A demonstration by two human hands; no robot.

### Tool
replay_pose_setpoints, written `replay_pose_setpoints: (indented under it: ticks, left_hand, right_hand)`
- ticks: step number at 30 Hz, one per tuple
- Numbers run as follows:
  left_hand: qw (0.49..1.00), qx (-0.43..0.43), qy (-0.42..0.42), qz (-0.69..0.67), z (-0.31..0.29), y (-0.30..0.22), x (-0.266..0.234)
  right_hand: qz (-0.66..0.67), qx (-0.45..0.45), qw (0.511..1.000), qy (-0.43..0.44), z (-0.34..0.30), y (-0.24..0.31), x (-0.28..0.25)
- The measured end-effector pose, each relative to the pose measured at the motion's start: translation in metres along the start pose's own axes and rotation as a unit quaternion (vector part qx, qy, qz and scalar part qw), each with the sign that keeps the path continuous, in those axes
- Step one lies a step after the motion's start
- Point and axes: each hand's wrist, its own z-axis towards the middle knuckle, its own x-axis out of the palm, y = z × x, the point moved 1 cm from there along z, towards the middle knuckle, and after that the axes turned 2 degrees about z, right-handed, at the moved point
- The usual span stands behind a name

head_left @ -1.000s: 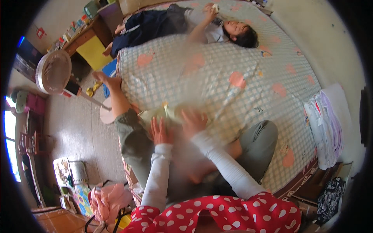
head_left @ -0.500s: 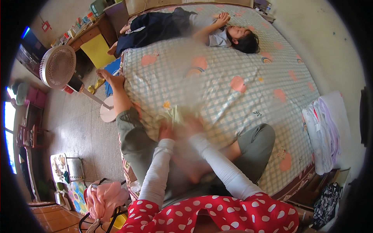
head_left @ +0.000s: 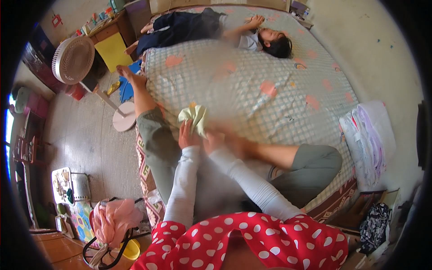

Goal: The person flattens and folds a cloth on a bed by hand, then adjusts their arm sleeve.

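A pale yellow-green piece of cloth (head_left: 193,116), gathered into a rounded, ruffled bunch, is held up over the bed between my hands. My left hand (head_left: 185,135) has its fingers closed on the cloth's near left side. At its lower right edge, my right hand (head_left: 214,140) also grips the cloth, though a blurred patch partly veils those fingers. White sleeves cover both my forearms. Beneath the hands lies the checked bedsheet (head_left: 279,105) with peach-coloured prints; my bent legs in grey-green trousers rest on either side.
Across the far side of the bed lies another person (head_left: 234,33). A white standing fan (head_left: 74,60) is on the floor at left. Folded bedding (head_left: 369,141) is stacked at the right edge. A pink cloth bag (head_left: 114,220) sits at lower left, near a yellow bowl (head_left: 130,249).
The cloth has come up and opened into a rounder bunch, showing more of itself. My right knee has swung outward to the right. The whole view has shifted slightly.
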Motion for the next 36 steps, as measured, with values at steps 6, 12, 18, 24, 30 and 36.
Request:
replay_pose_setpoints:
  ticks: [6,12,18,24,30,36]
  left_hand:
    - [0.993,0.007,0.113,-0.036,-0.004,0.000,0.010]
    - [0.982,-0.003,0.188,-0.004,-0.015,-0.010,0.018]
    - [0.969,0.115,0.211,-0.055,0.033,-0.043,0.012]
    - [0.963,0.197,0.119,0.136,0.128,0.016,0.080]
    - [0.931,-0.041,0.276,0.236,0.139,0.019,0.141]
    - [0.889,-0.010,0.287,0.357,0.128,0.042,0.183]
  right_hand:
    - [-0.017,0.061,0.998,-0.010,-0.016,-0.036,0.011]
    - [-0.040,0.053,0.997,-0.045,-0.026,-0.066,-0.007]
    - [-0.047,-0.142,0.981,-0.120,0.049,-0.073,-0.043]
    - [-0.234,-0.088,0.962,-0.108,0.165,-0.119,-0.066]
    - [-0.194,0.069,0.977,-0.057,0.187,-0.187,-0.052]
    - [-0.339,0.226,0.910,0.068,0.210,-0.155,-0.015]
